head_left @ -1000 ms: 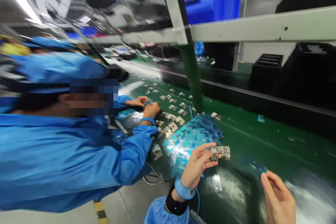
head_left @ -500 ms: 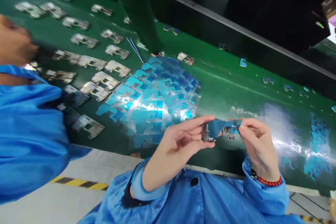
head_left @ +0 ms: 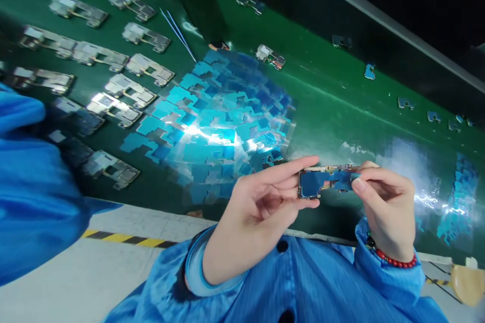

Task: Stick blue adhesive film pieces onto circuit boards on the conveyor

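Observation:
Between my two hands is a small circuit board (head_left: 322, 181) with a blue film sticker over its face. My left hand (head_left: 261, 212) pinches the board's left end between thumb and fingertips. My right hand (head_left: 382, 207) pinches the right end, where the blue film reaches, with a red bead bracelet on the wrist. Both hands hover over the near edge of the green conveyor belt (head_left: 333, 106). Just beyond them lies a shiny sheet of blue film stickers (head_left: 220, 126).
Several bare circuit boards (head_left: 121, 91) lie in rows on the belt at the left. A co-worker's blue sleeve (head_left: 30, 192) fills the left edge. A second sticker sheet (head_left: 454, 197) lies at the right. A green post (head_left: 197, 0) rises from the belt.
The view swung down from the co-worker and shelves to the belt. My right hand came up with the blue film and now holds it against the board in my left hand.

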Available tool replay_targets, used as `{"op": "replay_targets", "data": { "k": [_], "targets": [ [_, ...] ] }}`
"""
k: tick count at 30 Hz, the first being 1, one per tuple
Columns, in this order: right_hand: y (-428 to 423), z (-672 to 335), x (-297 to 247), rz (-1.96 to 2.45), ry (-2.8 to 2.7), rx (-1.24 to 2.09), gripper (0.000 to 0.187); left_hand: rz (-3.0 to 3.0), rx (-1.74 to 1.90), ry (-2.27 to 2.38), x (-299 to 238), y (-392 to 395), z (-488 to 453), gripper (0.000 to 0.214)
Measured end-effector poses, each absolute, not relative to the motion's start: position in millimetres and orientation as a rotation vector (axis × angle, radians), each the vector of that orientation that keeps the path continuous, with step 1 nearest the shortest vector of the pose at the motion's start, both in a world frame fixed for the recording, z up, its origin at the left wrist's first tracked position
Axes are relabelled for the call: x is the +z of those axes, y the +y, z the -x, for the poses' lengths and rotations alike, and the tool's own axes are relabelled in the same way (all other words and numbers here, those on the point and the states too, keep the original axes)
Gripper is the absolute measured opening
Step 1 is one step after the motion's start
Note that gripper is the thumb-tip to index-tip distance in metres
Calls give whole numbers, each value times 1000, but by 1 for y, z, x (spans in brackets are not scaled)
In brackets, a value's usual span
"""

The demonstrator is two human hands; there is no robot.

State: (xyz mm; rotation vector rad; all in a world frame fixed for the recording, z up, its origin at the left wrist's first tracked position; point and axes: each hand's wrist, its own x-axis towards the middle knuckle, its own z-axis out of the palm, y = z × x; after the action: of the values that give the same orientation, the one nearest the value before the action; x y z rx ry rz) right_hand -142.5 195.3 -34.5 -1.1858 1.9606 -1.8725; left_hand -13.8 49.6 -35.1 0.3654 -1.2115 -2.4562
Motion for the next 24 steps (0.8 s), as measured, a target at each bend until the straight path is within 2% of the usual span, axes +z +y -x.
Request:
{"op": "replay_targets", "data": {
  "k": [5, 11, 24],
  "targets": [
    [192, 142, -34, 1212, 2019, -1897, 20, -387, -2419, -1189, -34, 52, 14, 42],
    [191, 143, -35, 1281, 1993, -1928, 28, -393, -2403, -1184, -33, 52, 15, 42],
    [190, 147, -32, 1353, 2028, -1918, 28, -342, -2402, -1151, -32, 52, 15, 38]
  ]
}}
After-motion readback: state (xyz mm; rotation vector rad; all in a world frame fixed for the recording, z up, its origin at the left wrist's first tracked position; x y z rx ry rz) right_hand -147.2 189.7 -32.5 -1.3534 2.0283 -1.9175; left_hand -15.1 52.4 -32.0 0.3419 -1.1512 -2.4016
